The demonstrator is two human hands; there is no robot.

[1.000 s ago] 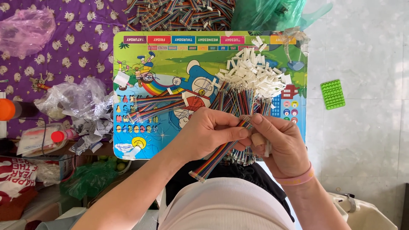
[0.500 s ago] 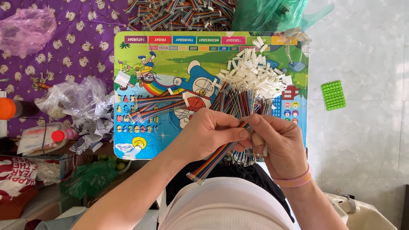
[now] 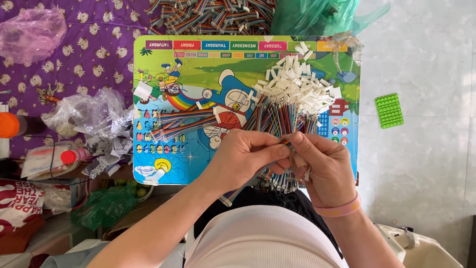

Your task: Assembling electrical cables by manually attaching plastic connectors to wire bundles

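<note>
Off the counter's left edge, a crumpled clear plastic bag (image 3: 87,115) lies on a purple patterned cloth (image 3: 64,59) beside a red-capped bottle (image 3: 74,156). On the counter (image 3: 163,64) — a small top printed with a bright cartoon — two short rainbow ribbon cables (image 3: 181,124) rest left of centre. At the near edge the left hand (image 3: 245,156) pinches one multicoloured ribbon cable (image 3: 243,186), whose tail slants down past the edge toward the lap. The right hand (image 3: 325,166), a pink band at its wrist, closes its fingertips on the same cable's upper end, touching the left hand's fingers; both hands are narrow, gripping. Just beyond them spreads a fan of cables with white connectors (image 3: 297,92), reaching toward the far right corner. More cables are heaped (image 3: 213,12) past the far edge, and a green moulded tray (image 3: 388,110) sits on the pale floor to the right. The risk, as it looks: the fanned bundle lies so near that a tug could snag it — or the thin wires slip from the pinch.
</note>
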